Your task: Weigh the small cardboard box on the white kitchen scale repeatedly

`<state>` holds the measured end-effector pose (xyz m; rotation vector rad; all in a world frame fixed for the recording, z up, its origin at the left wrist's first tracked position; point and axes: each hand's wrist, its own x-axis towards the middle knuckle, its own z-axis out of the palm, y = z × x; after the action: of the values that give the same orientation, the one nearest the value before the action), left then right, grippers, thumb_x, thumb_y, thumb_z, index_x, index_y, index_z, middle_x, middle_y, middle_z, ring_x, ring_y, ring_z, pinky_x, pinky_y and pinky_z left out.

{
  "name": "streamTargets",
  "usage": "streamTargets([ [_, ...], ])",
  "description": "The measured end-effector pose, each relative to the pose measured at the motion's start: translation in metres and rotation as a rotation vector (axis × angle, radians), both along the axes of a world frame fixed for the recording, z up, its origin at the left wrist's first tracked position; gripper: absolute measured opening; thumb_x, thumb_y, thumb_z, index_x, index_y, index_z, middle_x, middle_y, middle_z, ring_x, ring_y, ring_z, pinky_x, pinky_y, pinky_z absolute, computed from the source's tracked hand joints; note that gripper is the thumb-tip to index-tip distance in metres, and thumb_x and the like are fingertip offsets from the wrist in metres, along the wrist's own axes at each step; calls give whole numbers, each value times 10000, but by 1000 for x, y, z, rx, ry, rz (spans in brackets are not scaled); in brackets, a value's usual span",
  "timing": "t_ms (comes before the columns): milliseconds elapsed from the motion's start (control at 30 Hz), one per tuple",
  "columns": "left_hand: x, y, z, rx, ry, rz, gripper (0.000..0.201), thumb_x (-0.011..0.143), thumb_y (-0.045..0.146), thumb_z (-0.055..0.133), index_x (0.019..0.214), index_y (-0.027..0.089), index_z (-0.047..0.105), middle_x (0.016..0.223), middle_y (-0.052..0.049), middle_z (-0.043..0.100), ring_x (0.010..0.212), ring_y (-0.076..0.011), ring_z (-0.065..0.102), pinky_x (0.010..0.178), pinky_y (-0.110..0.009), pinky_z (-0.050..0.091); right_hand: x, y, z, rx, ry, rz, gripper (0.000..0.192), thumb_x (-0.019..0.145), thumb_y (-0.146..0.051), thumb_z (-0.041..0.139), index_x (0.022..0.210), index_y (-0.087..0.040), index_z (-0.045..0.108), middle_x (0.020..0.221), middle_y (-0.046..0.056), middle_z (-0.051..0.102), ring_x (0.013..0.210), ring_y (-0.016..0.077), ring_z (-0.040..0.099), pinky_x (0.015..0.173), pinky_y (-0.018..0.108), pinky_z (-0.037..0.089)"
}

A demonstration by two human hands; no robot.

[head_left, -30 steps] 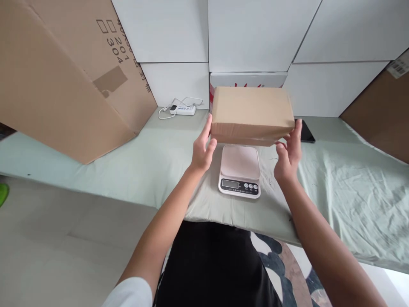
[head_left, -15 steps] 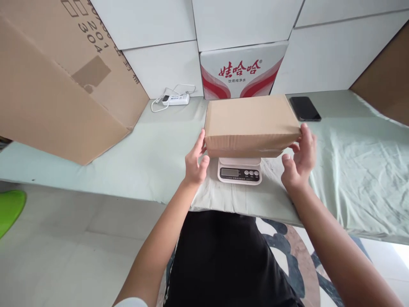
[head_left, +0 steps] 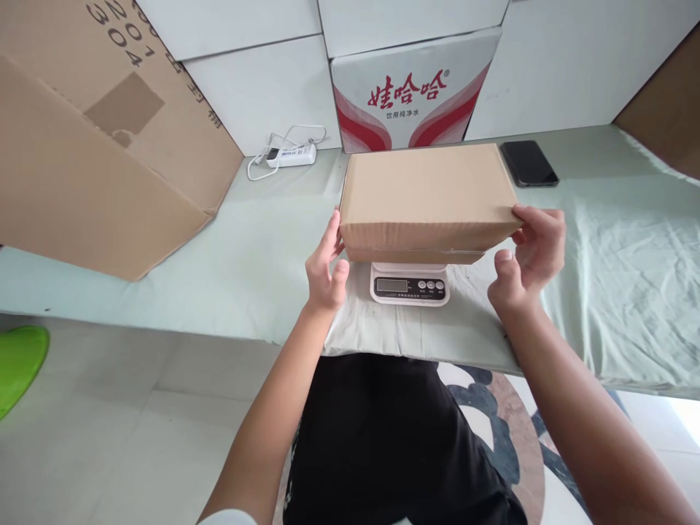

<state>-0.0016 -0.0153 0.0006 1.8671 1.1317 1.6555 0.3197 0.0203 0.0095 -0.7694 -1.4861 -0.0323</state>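
A plain brown cardboard box (head_left: 429, 186) sits over a small white kitchen scale (head_left: 410, 284), hiding most of its platform. The scale's display and several buttons show in front; I cannot read any figure. At the box's left end, my left hand (head_left: 327, 273) has its fingers pressed along the side, the thumb held away. My right hand (head_left: 530, 255) has its fingers at the right front corner, its thumb also off the cardboard. Between them the two hands hold the box. Whether its underside rests fully on the platform is hidden.
A black phone (head_left: 529, 163) lies behind my right hand. Back left is a white power strip (head_left: 292, 154) with its cable. A large carton (head_left: 109, 168) stands at left; a red-and-white printed carton (head_left: 410, 95) and white boxes line the back. Green cloth (head_left: 257, 270) covers the table.
The view has shifted slightly. My right hand has moved a little outward to the right, its fingers now at the box's corner. The left hand stays against the box's left end.
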Motion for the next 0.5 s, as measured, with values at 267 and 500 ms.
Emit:
streamTargets([
  [267, -3, 7, -10, 155, -17, -18, 770, 1078, 767, 438, 1752, 394, 416, 1814, -13, 506, 1596, -315, 621, 1103, -383, 703, -2, -3, 4, 17, -8, 20, 579, 926, -636, 628, 1424, -356, 724, 1055, 82, 589, 905, 271, 580, 666, 416, 507],
  [500, -6, 11, -14, 153, -3, -9, 800, 1074, 781, 422, 1748, 351, 430, 1789, -54, 551, 1593, -326, 624, 1094, -381, 705, -3, -4, 8, 2, -2, 12, 554, 922, -627, 617, 1412, -398, 736, 1051, 79, 572, 887, 268, 555, 674, 416, 450],
])
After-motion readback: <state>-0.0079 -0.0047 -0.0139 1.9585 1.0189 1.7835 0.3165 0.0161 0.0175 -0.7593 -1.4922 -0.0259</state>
